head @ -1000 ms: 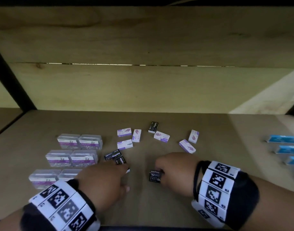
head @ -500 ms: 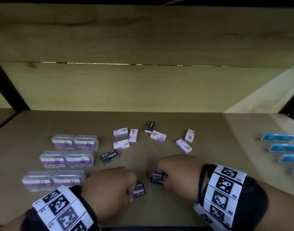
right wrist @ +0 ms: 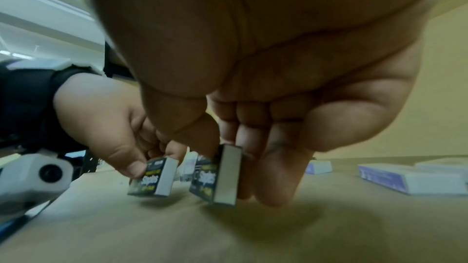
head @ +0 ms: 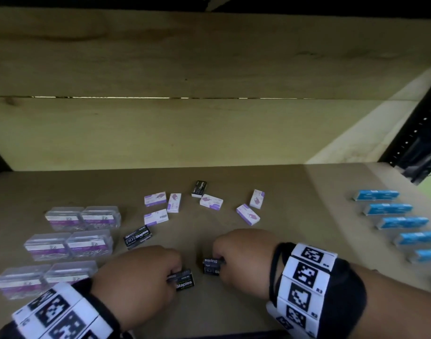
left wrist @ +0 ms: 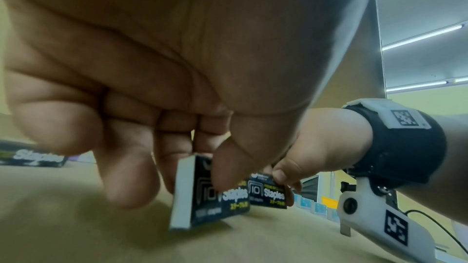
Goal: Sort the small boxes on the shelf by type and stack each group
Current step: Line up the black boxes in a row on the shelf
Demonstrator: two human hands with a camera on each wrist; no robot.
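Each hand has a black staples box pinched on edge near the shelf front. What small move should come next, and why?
Probably bring the two together: the left hand lays its black staples box flat, and the right hand sets its own box on top. Both are the same type, apart, and nothing black is stacked yet.

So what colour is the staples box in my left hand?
Black with white and yellow lettering, pale end; the staples box shows best in the left wrist view.

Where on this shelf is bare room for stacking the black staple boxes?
Bare board lies between the white-purple boxes and the blue boxes, also behind the scatter toward the back wall. Crowded: left, by the clear boxes.
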